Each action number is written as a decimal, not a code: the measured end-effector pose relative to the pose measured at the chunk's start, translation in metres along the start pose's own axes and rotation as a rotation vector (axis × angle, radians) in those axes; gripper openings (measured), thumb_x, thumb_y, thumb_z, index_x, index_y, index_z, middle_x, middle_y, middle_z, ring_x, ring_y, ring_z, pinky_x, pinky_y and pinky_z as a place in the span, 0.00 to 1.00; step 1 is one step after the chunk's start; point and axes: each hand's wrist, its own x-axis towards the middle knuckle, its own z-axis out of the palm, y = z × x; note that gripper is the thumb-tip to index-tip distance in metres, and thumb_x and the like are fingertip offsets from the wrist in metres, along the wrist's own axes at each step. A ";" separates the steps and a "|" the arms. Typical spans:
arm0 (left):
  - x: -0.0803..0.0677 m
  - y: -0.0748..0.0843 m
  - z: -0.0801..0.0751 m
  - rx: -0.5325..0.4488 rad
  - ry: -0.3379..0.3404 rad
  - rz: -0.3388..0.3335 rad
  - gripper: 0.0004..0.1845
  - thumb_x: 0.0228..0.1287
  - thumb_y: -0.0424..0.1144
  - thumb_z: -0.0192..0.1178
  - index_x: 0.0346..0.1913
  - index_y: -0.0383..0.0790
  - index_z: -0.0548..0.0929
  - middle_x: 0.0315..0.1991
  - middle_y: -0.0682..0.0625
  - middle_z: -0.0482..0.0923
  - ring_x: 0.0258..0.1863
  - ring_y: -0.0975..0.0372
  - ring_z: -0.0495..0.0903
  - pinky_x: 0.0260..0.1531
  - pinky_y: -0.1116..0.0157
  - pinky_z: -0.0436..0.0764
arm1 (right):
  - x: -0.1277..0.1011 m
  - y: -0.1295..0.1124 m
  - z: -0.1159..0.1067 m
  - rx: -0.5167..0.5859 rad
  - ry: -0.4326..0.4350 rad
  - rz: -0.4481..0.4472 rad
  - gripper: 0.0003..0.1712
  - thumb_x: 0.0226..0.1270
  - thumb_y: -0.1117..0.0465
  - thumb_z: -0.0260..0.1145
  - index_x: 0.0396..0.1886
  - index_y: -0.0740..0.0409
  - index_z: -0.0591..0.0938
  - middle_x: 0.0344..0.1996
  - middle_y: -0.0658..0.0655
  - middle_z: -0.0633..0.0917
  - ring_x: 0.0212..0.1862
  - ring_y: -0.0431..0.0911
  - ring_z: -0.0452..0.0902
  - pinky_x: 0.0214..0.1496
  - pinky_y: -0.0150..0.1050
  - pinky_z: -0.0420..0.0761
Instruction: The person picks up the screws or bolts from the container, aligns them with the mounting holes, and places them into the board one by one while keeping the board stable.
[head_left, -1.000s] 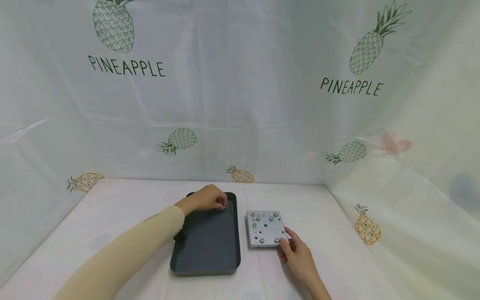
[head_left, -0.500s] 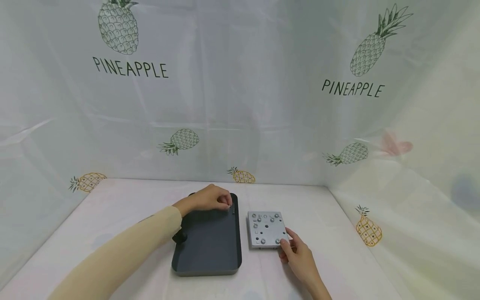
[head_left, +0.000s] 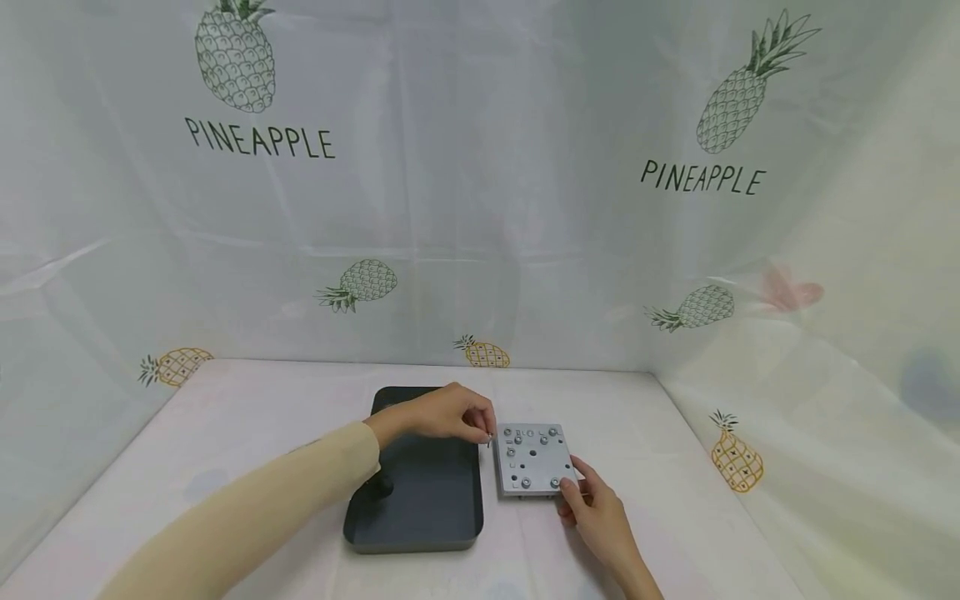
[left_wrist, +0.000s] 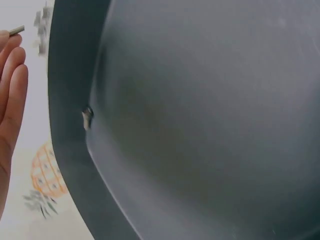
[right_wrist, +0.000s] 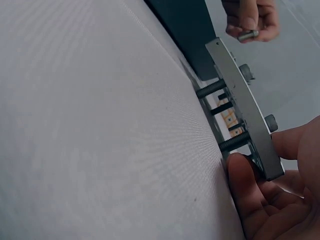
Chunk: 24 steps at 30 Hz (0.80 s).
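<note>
My left hand (head_left: 453, 412) pinches a small metal screw (right_wrist: 247, 35) between thumb and fingertips, just past the tray's right rim and beside the plate's left edge. In the left wrist view the screw's shank sticks out from the fingertips. A square silver metal plate (head_left: 534, 468) carries several socket-head screws and some bare holes. Seen from the right wrist, threaded screw shanks (right_wrist: 236, 142) reach below the plate toward the tabletop. My right hand (head_left: 602, 518) grips the plate's near right corner, thumb on top and fingers underneath.
The dark grey tray (head_left: 420, 525) lies left of the plate, under the left forearm. Another small screw (left_wrist: 87, 117) lies inside against its wall. A white cloth with pineapple prints covers the table (head_left: 675, 533) and hangs as a backdrop (head_left: 510, 208).
My left hand has moved right and slightly nearer, out of the tray's far end to the plate's left edge, carrying the screw. The right hand has kept its grip on the plate.
</note>
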 end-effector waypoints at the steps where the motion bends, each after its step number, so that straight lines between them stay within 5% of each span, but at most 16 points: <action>1: 0.001 0.003 0.002 -0.002 -0.006 0.005 0.03 0.71 0.37 0.71 0.44 0.48 0.89 0.37 0.65 0.87 0.39 0.72 0.85 0.49 0.69 0.83 | 0.000 0.000 0.000 -0.001 0.001 0.004 0.32 0.82 0.56 0.63 0.79 0.60 0.70 0.34 0.55 0.82 0.31 0.45 0.81 0.32 0.33 0.81; 14: 0.016 0.021 0.027 0.007 -0.072 0.067 0.03 0.70 0.35 0.72 0.43 0.45 0.89 0.38 0.59 0.89 0.36 0.76 0.82 0.41 0.74 0.82 | 0.000 0.001 0.000 -0.021 0.004 0.001 0.32 0.83 0.55 0.63 0.79 0.61 0.70 0.33 0.54 0.82 0.29 0.44 0.80 0.31 0.33 0.81; 24: 0.021 0.020 0.038 0.021 -0.085 0.074 0.05 0.67 0.35 0.74 0.42 0.47 0.89 0.33 0.66 0.85 0.34 0.77 0.82 0.39 0.76 0.82 | -0.001 -0.001 0.000 0.000 -0.003 -0.011 0.32 0.83 0.56 0.63 0.79 0.62 0.69 0.35 0.55 0.83 0.30 0.45 0.81 0.31 0.33 0.81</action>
